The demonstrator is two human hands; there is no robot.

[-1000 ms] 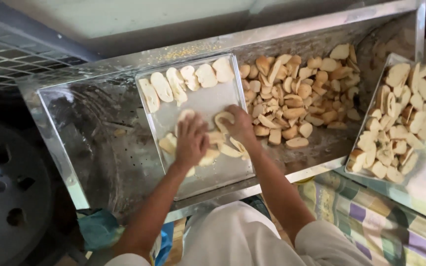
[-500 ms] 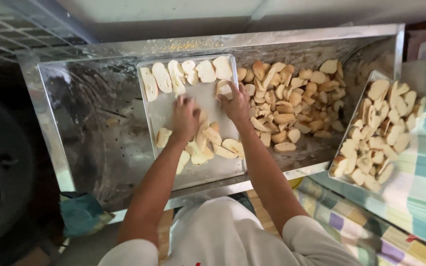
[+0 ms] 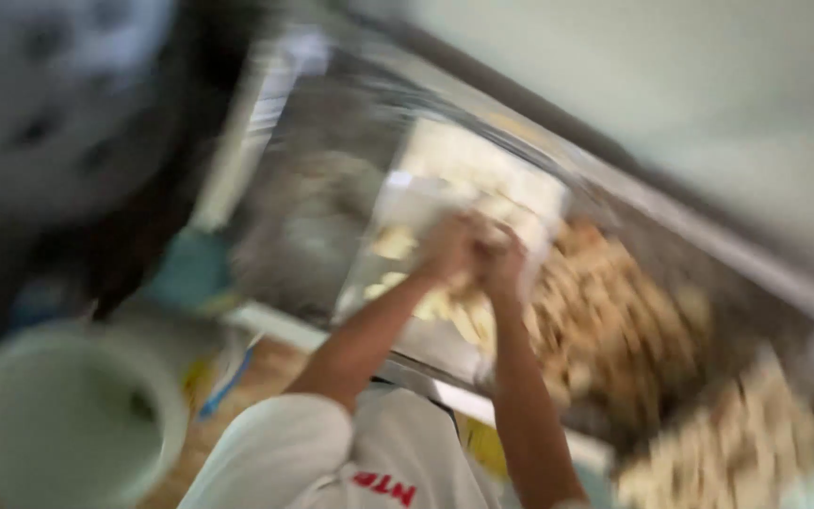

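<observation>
Two hands meet over a small metal tray (image 3: 407,203), and the whole view is tilted and strongly blurred. The left hand (image 3: 447,247) and the right hand (image 3: 504,264) are close together, almost touching each other, above the near part of the tray. Because of the blur I cannot tell how far the fingers of either hand are spread, and I cannot tell if they have hold of a slice or only rest on the slices.

Under and just around the hands lie pale bread slices (image 3: 482,174); a row of them is beyond the hands, at the far end of the tray. To the right of the right hand there is a big loose heap of browner slices (image 3: 614,311) in the large steel trough (image 3: 303,217), which also carries the tray. Farther to the right and nearer to the person is a second tray of slices (image 3: 737,443). Well to the left of the left hand, near the person's body, stands a pale green bucket (image 3: 58,415).
</observation>
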